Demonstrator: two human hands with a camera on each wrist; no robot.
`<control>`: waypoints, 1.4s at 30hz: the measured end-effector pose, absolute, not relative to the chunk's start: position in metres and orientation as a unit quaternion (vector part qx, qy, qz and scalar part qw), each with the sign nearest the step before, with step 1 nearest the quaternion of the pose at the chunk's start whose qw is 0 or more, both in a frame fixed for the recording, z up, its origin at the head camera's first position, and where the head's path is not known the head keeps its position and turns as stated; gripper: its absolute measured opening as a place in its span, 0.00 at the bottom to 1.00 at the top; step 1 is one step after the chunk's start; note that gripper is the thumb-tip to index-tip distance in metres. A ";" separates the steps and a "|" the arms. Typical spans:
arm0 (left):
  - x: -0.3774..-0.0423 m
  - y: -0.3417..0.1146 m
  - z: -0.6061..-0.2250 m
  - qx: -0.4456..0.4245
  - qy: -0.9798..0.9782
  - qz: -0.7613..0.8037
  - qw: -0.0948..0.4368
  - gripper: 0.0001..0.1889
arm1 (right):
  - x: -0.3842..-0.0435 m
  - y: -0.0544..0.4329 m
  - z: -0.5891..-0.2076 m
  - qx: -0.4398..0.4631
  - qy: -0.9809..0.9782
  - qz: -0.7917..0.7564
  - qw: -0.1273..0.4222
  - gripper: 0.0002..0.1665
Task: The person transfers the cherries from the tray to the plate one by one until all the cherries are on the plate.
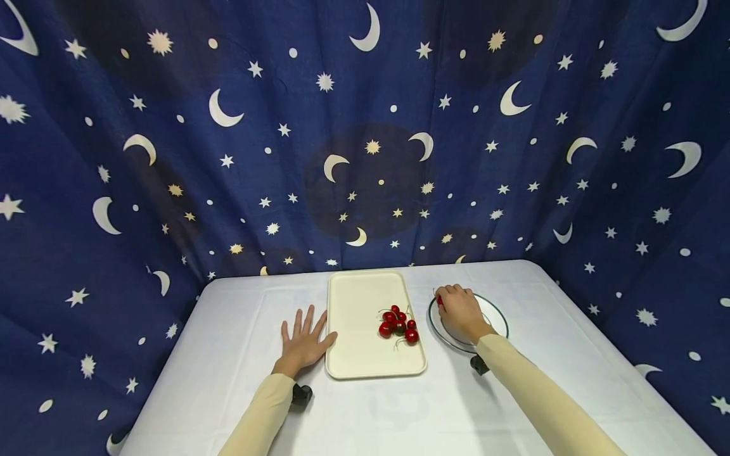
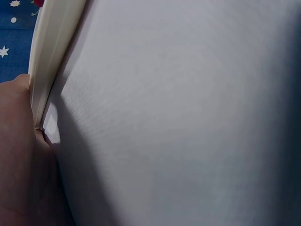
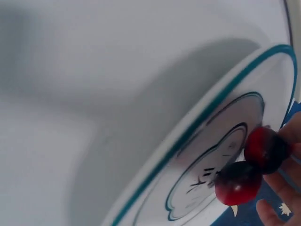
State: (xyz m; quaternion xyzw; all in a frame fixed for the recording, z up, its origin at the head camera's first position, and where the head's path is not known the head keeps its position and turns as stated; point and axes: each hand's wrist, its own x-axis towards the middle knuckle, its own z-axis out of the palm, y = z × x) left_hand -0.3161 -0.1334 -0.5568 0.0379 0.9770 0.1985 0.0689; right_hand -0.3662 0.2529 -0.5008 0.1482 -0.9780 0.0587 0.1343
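My left hand (image 1: 305, 347) lies palm down on the table with its fingers spread, the thumb over the left rim of a cream tray (image 1: 359, 361). That tray rim (image 2: 59, 42) runs past the thumb in the left wrist view. A cluster of red cherries (image 1: 385, 329) with thin stems sits in the tray's right half. My right hand (image 1: 459, 313) is over a white plate (image 1: 497, 323) with a green edge. Its fingertips pinch cherries (image 3: 265, 149), and two of these show close over the patterned middle of the plate in the right wrist view.
A white cloth covers the table (image 1: 365, 421), whose back edge meets a dark blue curtain (image 1: 274, 158) with moons and stars. The plate stands to the right of the tray, a narrow strip of cloth between them.
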 end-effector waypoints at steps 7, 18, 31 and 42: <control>-0.316 -0.134 -0.556 0.037 0.978 0.194 0.073 0.41 | -0.367 0.258 -0.509 0.142 -0.980 0.059 0.129 0.12; -0.317 -0.134 -0.557 0.037 0.978 0.197 0.065 0.40 | -0.364 0.247 -0.509 0.130 -0.978 0.081 0.143 0.13; -0.323 -0.136 -0.560 0.039 0.981 0.184 0.055 0.41 | -0.358 0.219 -0.506 0.205 -0.959 0.105 0.163 0.13; -0.321 -0.135 -0.562 0.038 0.980 0.187 0.058 0.41 | -0.349 0.209 -0.510 0.249 -0.950 0.141 0.126 0.15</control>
